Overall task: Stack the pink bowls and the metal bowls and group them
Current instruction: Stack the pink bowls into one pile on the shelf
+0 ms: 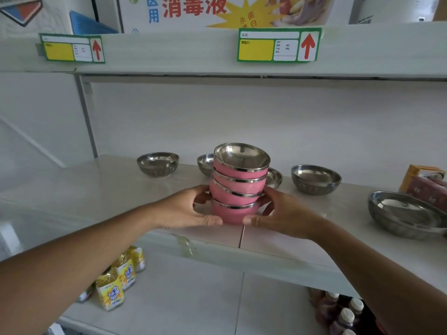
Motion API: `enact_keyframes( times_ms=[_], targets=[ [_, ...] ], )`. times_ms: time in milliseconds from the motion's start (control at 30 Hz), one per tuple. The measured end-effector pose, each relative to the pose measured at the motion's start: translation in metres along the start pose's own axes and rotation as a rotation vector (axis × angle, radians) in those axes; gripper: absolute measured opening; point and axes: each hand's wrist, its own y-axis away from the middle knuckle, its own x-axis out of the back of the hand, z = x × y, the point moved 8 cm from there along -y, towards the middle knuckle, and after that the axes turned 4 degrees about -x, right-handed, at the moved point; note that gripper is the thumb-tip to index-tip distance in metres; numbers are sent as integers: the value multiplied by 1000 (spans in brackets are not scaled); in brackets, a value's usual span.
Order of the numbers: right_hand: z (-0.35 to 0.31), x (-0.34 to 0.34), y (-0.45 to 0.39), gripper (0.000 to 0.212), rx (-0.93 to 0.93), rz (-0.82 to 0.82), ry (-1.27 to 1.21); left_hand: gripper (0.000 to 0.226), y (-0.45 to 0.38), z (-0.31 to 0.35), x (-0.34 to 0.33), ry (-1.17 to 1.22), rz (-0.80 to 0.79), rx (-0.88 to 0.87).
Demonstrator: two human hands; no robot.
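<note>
A leaning stack of several pink bowls point(238, 187) with steel rims and insides stands near the front edge of the white shelf point(96, 187). My left hand point(191, 209) and my right hand point(278, 211) clasp the bottom pink bowl from both sides, thumbs in front. Loose metal bowls stand separately on the shelf: one at the back left point(158, 164), two partly hidden behind the stack point(205, 163) point(275, 177), one to the right point(315, 179), and a bigger one at the far right point(406, 215).
A yellow and red carton point(422, 183) sits at the shelf's right end. An upper shelf with price labels point(278, 44) hangs overhead. On the shelf below stand yellow bottles point(118, 279) on the left and white-capped bottles point(343, 313) on the right.
</note>
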Motion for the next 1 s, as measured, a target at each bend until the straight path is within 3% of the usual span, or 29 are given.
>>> enact_keyframes(
  times_ms=[200, 333, 500, 700, 1000],
  targets=[
    [-10, -1, -13, 80, 52, 63, -50, 71, 0, 2, 3, 91, 191, -44],
    [-32, -13, -34, 69, 116, 55, -68, 71, 14, -5, 32, 91, 233, -56],
    [-85, -51, -66, 55, 174, -3, -93, 92, 51, -37, 78, 79, 259, -20],
    [-124, -119, -116, 56, 135, -83, -123, 83, 96, -103, 124, 74, 290, 45],
    [-161, -182, -161, 78, 117, -137, -248, 85, 126, -167, 167, 54, 308, 92]
  ],
)
